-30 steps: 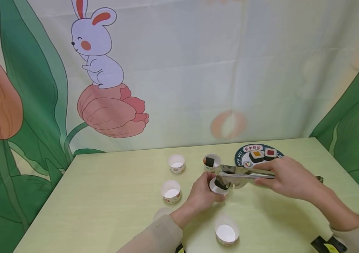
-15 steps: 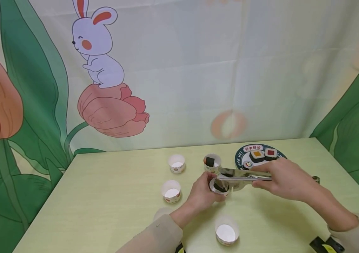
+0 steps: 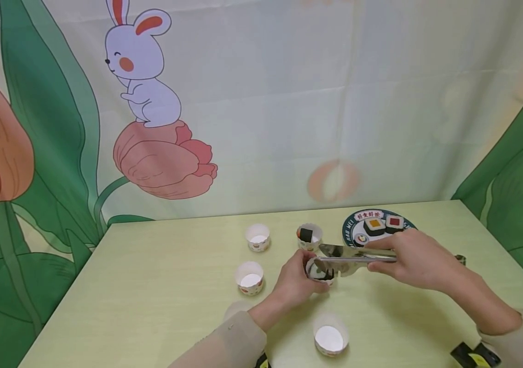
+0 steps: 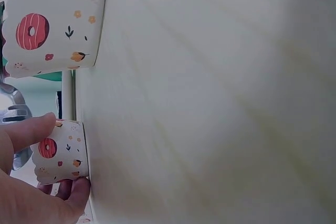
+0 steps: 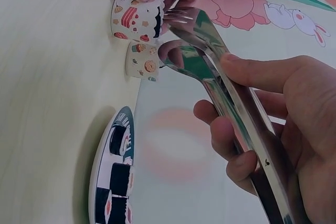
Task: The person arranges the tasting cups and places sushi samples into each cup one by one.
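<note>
My left hand [image 3: 294, 281] grips a small printed paper cup [image 4: 62, 148] on the table, thumb on one side and fingers on the other. A sushi roll [image 3: 327, 275], white with a black wrap, sits in that cup, partly hidden by the tongs. In my right hand [image 5: 310, 114] are metal serving tongs [image 5: 251, 121], with one fork-shaped end and one spoon-shaped end. Those ends stand apart right at the cup's rim, with nothing visible between them. Behind is another paper cup [image 3: 309, 246] holding a black-wrapped roll [image 3: 305, 235] with an orange end.
A round blue-rimmed plate [image 3: 348, 226] with several sushi rolls [image 5: 122, 179] lies at the back right, partly behind my right hand. More paper cups stand at the back [image 3: 257, 238], left [image 3: 249, 278] and front [image 3: 330, 337]; another [image 3: 238, 308] is half hidden by my left sleeve.
The tongs have shifted slightly left, and their ends have parted from the sushi roll, which now lies in the cup with its white face showing. My left hand holds the cup in place.
</note>
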`<state>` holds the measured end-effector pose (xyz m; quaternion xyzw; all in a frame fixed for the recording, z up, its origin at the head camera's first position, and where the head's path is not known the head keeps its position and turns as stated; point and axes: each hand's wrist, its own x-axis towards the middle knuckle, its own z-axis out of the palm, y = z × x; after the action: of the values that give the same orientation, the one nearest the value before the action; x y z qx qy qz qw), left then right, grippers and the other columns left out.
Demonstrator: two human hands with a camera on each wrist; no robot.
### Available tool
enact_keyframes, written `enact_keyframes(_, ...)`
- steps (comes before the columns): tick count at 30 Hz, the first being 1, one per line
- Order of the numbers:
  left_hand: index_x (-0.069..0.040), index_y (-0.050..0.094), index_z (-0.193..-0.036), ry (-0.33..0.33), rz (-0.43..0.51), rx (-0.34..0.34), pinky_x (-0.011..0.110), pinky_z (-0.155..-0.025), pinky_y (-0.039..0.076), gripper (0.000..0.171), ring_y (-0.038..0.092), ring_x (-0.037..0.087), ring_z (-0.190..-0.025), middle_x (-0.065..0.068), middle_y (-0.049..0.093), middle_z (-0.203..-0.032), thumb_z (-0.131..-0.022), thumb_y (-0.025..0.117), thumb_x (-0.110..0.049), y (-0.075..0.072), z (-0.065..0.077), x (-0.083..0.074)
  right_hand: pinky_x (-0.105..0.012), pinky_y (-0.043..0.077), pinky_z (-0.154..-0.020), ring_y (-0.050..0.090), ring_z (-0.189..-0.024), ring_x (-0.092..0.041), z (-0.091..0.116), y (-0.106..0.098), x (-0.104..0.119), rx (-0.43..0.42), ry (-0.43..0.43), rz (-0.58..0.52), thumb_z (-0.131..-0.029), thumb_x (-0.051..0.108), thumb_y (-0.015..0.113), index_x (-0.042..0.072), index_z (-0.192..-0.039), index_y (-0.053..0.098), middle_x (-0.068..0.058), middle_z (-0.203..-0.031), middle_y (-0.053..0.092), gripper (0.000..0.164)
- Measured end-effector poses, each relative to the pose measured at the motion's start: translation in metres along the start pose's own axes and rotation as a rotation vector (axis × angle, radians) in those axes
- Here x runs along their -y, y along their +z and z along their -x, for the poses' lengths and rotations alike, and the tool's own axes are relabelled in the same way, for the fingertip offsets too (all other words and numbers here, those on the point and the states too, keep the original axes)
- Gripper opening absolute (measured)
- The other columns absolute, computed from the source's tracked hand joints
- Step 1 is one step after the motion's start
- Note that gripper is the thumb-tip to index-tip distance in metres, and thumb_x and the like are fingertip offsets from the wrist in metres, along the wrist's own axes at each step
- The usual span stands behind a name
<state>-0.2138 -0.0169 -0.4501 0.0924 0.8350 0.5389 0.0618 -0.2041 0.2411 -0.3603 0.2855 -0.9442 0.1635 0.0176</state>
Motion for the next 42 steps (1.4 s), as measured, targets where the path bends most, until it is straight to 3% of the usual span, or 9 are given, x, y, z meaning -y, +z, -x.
enact_keyframes(7, -0.003, 0.055, -0.123, -0.001, 0.003, 0.003, 0.039, -0.102, 0.050, 0.062, 0.063, 0.022, -0.110, 0.007, 0.064, -0.115, -0.073, 0.090, 0.004, 0.000, 0.000, -0.002, -0.031, 0.043, -0.060, 0.050, -0.059, -0.004, 0.001, -0.002, -0.004, -0.012, 0.014, -0.016, -0.092, 0.033, 0.079, 0.010, -0.120, 0.077, 0.002, -0.094, 0.076, 0.036)
enact_keyframes(17, -0.002, 0.055, -0.123, 0.009, -0.001, -0.001, 0.040, -0.100, 0.050, 0.063, 0.062, 0.021, -0.106, 0.007, 0.065, -0.114, -0.071, 0.090, 0.005, 0.000, -0.001, -0.001, -0.033, 0.046, -0.063, 0.057, -0.068, -0.007, 0.005, -0.005, -0.009, -0.015, 0.051, -0.031, -0.092, 0.033, 0.079, 0.007, -0.120, 0.076, -0.006, -0.100, 0.076, 0.039)
enact_keyframes(20, -0.002, 0.055, -0.124, 0.012, -0.004, -0.002, 0.039, -0.100, 0.049, 0.065, 0.062, 0.021, -0.106, 0.006, 0.065, -0.113, -0.070, 0.090, 0.006, 0.000, -0.001, -0.001, -0.032, 0.043, -0.059, 0.054, -0.063, -0.007, 0.006, -0.006, -0.010, -0.020, 0.058, -0.038, -0.092, 0.032, 0.079, 0.005, -0.120, 0.076, -0.006, -0.097, 0.076, 0.039)
enact_keyframes(26, -0.002, 0.054, -0.127, 0.006, 0.001, 0.001, 0.039, -0.099, 0.050, 0.068, 0.061, 0.019, -0.104, 0.006, 0.064, -0.114, -0.070, 0.091, 0.005, 0.000, 0.001, 0.000, -0.028, 0.034, -0.050, 0.044, -0.052, -0.006, 0.010, -0.007, -0.015, -0.027, 0.087, -0.061, -0.092, 0.030, 0.079, 0.003, -0.122, 0.075, 0.003, -0.082, 0.074, 0.041)
enact_keyframes(32, -0.003, 0.055, -0.128, 0.006, 0.017, 0.002, 0.035, -0.093, 0.050, 0.070, 0.060, 0.018, -0.098, 0.006, 0.062, -0.112, -0.069, 0.092, 0.004, -0.001, 0.002, -0.002, -0.028, 0.034, -0.049, 0.043, -0.051, -0.007, 0.013, -0.011, -0.020, -0.030, 0.097, -0.060, -0.091, 0.029, 0.080, 0.002, -0.123, 0.074, 0.008, -0.078, 0.070, 0.042)
enact_keyframes(42, -0.004, 0.055, -0.136, -0.014, -0.005, -0.034, 0.042, -0.099, 0.047, 0.076, 0.054, 0.025, -0.112, 0.009, 0.057, -0.121, -0.071, 0.093, -0.003, -0.003, 0.006, -0.005, -0.029, 0.031, -0.050, 0.041, -0.052, -0.010, 0.018, -0.016, -0.030, -0.038, 0.149, -0.032, -0.092, 0.030, 0.079, 0.001, -0.125, 0.073, 0.008, -0.070, 0.063, 0.044)
